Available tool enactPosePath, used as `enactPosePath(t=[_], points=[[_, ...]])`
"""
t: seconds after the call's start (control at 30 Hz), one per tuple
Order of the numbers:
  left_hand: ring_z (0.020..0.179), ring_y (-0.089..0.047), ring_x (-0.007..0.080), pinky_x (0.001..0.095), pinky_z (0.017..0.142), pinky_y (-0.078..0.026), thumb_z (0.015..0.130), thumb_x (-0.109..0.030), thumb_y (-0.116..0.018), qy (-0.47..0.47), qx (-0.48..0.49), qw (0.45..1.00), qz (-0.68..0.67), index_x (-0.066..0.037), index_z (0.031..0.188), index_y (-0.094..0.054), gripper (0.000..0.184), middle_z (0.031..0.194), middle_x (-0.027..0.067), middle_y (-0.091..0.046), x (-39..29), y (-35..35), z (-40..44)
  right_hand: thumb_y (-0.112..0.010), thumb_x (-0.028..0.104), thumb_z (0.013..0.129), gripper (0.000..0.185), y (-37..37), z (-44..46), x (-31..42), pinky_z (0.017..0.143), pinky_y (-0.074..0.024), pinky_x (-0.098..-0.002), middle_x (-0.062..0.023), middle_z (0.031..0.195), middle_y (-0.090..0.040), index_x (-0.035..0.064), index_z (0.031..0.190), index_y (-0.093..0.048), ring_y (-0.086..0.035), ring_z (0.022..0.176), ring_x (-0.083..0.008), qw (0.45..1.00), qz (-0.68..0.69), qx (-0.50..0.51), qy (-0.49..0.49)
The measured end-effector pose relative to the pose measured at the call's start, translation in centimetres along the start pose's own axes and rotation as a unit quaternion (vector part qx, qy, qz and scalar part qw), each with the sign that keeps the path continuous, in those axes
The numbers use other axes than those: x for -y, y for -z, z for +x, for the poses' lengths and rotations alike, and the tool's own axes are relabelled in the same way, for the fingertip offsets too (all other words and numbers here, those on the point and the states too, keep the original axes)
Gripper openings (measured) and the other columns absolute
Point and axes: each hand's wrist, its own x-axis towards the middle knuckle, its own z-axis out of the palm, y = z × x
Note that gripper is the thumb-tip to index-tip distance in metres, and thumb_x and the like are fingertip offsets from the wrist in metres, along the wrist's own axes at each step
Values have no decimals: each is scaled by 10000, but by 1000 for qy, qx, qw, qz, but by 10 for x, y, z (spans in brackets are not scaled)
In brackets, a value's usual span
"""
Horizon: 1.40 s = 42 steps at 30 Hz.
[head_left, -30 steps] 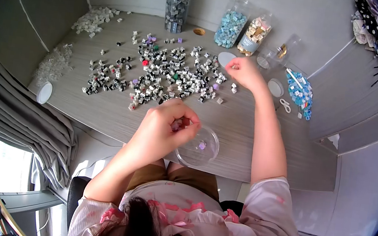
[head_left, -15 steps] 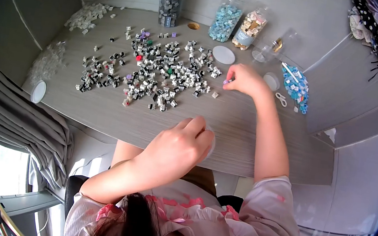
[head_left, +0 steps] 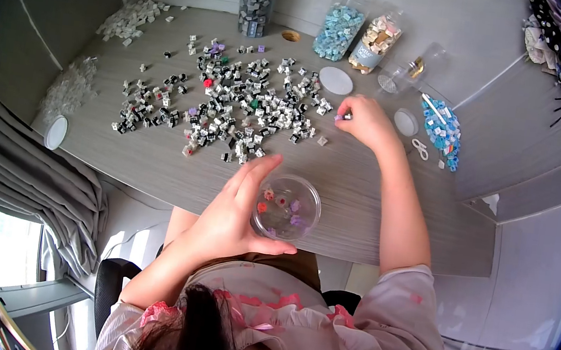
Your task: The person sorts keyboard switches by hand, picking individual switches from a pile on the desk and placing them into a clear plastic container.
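Note:
A clear plastic jar (head_left: 288, 208) stands near the desk's front edge with several red and purple keyboard switches inside. My left hand (head_left: 237, 205) is around its left side, fingers and thumb stretched apart; whether the palm touches the jar is unclear. Further right and back, my right hand (head_left: 371, 124) is closed in a pinch on a small purple keyboard switch (head_left: 339, 117), partly hidden by the fingers. Left of that hand spreads a loose pile of mostly black-and-white keyboard switches (head_left: 282, 108), with a few red, green and purple ones mixed in.
Jars of grey pieces (head_left: 257, 2), blue pieces (head_left: 338, 32) and cream pieces (head_left: 376, 42) line the back. A clear jar (head_left: 415, 69) lies tipped over. White lids (head_left: 336, 80), scissors (head_left: 420, 149) and a blue heap (head_left: 442, 129) sit right; white pieces (head_left: 131, 19) lie back left.
My left hand has opened from over the jar and drawn left beside it, uncovering the switches inside. My right hand stays nearly in place, still pinching the purple switch.

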Motion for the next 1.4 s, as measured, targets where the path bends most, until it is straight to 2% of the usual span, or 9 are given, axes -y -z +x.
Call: enactPosePath(t=[0.13, 0.37, 0.5, 0.57, 0.8, 1.2, 1.27, 1.33, 1.4], points=[[1312, -505, 316, 411, 1077, -416, 533, -370, -979, 118, 49, 981, -146, -2, 1445, -354, 1166, 1377, 211, -517, 13, -6, -5, -796, 210, 741, 202, 19, -3, 20, 653, -468, -336, -67, 771, -618, 66, 857, -714, -577, 698, -201, 996, 80, 24, -44], [1287, -525, 323, 401, 1065, -433, 571, -318, -966, 91, 56, 979, -171, 22, 1418, -370, 1091, 1414, 203, -487, 31, -7, 0, -844, 91, 728, 236, 70, -44, 101, 608, -368, -220, 64, 747, -546, 85, 945, -753, -447, 686, -58, 870, 346, 285, 203], [1288, -517, 281, 393, 1068, -414, 554, -304, -978, 82, 63, 977, -189, -2, 1441, -355, 1124, 1391, 176, -515, 43, -10, 0, -770, 158, 833, 159, 25, 3, 56, 642, -468, -269, -19, 782, -646, 61, 956, -739, -565, 706, -81, 891, 437, 118, 40], [1289, -510, 261, 390, 1068, -406, 548, -293, -983, 80, 70, 978, -181, -15, 1454, -346, 1141, 1379, 162, -529, 45, -10, -2, -734, 202, 863, 175, 7, 36, 22, 679, -507, -304, -82, 851, -713, 50, 950, -739, -650, 741, -152, 971, 236, -32, -20], [1292, -497, 249, 380, 1078, -392, 568, -266, -975, 75, 76, 976, -192, -26, 1450, -362, 1101, 1379, 150, -520, 45, -7, -2, -772, 316, 787, 261, -31, 89, 1, 710, -526, -372, -117, 779, -717, 64, 855, -763, -687, 754, -271, 990, 93, -40, -100], [1301, -497, 266, 392, 1090, -387, 575, -246, -969, 62, 76, 978, -184, -26, 1459, -348, 1102, 1383, 158, -522, 44, -7, -2, -759, 171, 764, 180, -28, 87, -8, 692, -518, -362, -100, 836, -697, 51, 893, -721, -656, 754, -252, 989, 44, -104, 97], [1302, -498, 268, 394, 1090, -388, 577, -248, -968, 60, 74, 978, -184, -26, 1460, -345, 1104, 1384, 159, -523, 45, -7, -3, -698, 137, 804, 178, -27, 86, -8, 630, -491, -325, -75, 834, -675, 31, 941, -659, -622, 718, -198, 932, 341, -119, -35], [1303, -498, 271, 395, 1088, -390, 577, -250, -968, 58, 73, 978, -185, -27, 1463, -341, 1108, 1385, 162, -521, 45, -8, -4, -588, 91, 857, 158, -29, 85, -17, 553, -416, -232, -26, 812, -623, 23, 995, -553, -552, 685, -101, 767, 620, -96, -133], [1305, -496, 274, 395, 1088, -389, 577, -253, -969, 59, 75, 977, -189, -26, 1464, -339, 1111, 1386, 166, -520, 46, -8, -4, -573, 83, 861, 134, -26, 82, -34, 548, -392, -210, -11, 799, -604, 41, 985, -550, -528, 668, -93, 773, 621, -6, -129]])
